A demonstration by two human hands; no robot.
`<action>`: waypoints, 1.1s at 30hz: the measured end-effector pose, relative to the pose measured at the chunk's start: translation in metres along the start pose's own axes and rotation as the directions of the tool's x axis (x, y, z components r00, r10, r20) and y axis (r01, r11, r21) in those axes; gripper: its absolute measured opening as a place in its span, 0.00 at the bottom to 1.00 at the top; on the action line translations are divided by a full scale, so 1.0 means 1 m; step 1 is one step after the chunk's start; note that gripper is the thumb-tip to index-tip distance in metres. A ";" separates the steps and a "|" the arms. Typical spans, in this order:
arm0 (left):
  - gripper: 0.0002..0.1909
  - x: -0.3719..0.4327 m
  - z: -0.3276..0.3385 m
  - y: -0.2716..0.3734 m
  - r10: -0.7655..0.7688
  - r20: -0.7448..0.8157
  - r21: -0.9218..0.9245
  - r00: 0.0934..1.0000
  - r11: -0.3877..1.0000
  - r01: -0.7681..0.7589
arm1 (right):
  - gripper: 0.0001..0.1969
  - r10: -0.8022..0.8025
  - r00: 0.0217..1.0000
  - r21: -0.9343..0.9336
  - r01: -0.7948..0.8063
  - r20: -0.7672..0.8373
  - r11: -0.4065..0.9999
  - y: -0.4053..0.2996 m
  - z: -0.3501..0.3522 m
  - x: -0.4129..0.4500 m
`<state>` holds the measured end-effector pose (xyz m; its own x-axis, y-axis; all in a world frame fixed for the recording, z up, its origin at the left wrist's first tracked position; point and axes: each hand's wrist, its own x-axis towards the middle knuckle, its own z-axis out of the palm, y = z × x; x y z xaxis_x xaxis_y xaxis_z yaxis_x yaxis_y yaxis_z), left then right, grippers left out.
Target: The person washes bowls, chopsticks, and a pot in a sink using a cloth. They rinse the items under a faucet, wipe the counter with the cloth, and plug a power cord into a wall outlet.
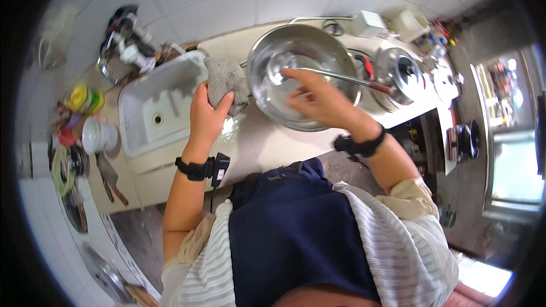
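Note:
My left hand grips a folded grey-beige cloth between thumb and fingers, just right of the sink. Over the large stainless steel basin is my right hand, slightly blurred, its fingers spread and nothing seen in them. A metal ladle lies in the basin, with its bowl near my right fingertips. The ladle's long handle passes beyond my right hand and over the basin's right rim, ending in a brown grip. Some clear liquid seems to lie in the basin.
At left is a white sink with a faucet behind it. A white bucket and knives are on the counter farther left. Right of the basin stands a lidded metal pot, with a white box behind.

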<state>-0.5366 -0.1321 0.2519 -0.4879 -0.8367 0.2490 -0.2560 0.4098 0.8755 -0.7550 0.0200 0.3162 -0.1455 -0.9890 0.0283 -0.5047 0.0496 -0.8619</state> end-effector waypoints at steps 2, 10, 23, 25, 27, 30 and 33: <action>0.19 0.007 0.023 0.038 -0.028 0.137 -0.167 0.990 0.985 0.051 | 0.33 0.062 0.998 0.132 -0.057 -0.033 0.990 0.004 0.017 0.012; 0.26 0.017 0.108 0.082 0.085 0.549 -0.315 0.831 0.942 0.113 | 0.18 0.297 0.935 0.692 -0.083 -0.195 0.717 0.065 -0.058 -0.003; 0.19 0.042 0.330 0.089 -0.737 0.656 -0.023 0.161 0.194 0.981 | 0.17 0.249 0.959 0.439 -0.167 -0.136 0.883 0.109 -0.212 -0.051; 0.16 0.039 0.342 0.076 -0.603 0.747 -0.133 0.281 0.279 0.951 | 0.17 0.260 0.959 0.433 -0.188 -0.113 0.882 0.113 -0.215 -0.049; 0.14 0.035 0.335 0.064 -0.581 0.753 -0.181 0.308 0.268 0.946 | 0.17 0.264 0.959 0.314 -0.221 -0.102 0.923 0.120 -0.216 -0.046; 0.07 0.026 0.300 0.064 -0.453 0.847 -0.349 0.277 -0.081 0.934 | 0.19 0.218 0.970 0.389 -0.162 -0.105 0.907 0.129 -0.218 -0.041; 0.12 0.011 0.219 0.084 -0.253 0.884 -0.430 0.394 -0.107 0.896 | 0.19 0.213 0.974 0.345 -0.174 -0.078 0.922 0.137 -0.214 -0.024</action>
<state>-0.7464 -0.0276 0.2371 -0.8646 -0.1124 -0.4897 -0.0505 -0.9503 0.3073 -1.0027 0.0806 0.3056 -0.3159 -0.9416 -0.1169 -0.1464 0.1701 -0.9745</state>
